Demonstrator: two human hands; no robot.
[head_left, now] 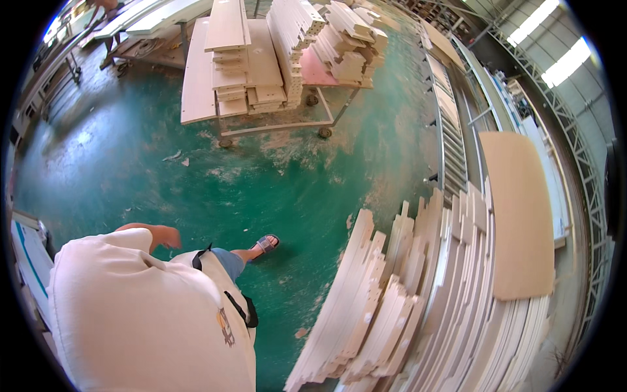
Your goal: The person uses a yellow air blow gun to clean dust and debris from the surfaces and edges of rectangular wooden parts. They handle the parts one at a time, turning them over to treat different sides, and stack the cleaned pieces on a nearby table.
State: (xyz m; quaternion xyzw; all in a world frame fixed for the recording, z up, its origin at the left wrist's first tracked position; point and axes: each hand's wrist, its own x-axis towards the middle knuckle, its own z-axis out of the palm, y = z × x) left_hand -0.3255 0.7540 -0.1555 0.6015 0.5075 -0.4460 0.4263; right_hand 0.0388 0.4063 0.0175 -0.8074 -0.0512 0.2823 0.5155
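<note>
My left hand (171, 237) hangs beside my body, past the short sleeve of a pale shirt (147, 313). It is small and blurred, so its fingers cannot be made out, and no object shows in it. My right hand is out of the picture. Nearest on my right are long stacks of pale wooden boards (356, 287), with notched, uneven ends. One sandalled foot (266, 244) is on the green floor (215, 202).
Ahead, a wheeled metal cart (281, 127) carries stacked pale boards (261, 65). A roller conveyor (452, 153) runs along the right, near a large tan panel (519, 215). Dust and scraps lie on the floor. Another person (108, 8) stands at the far left by a table.
</note>
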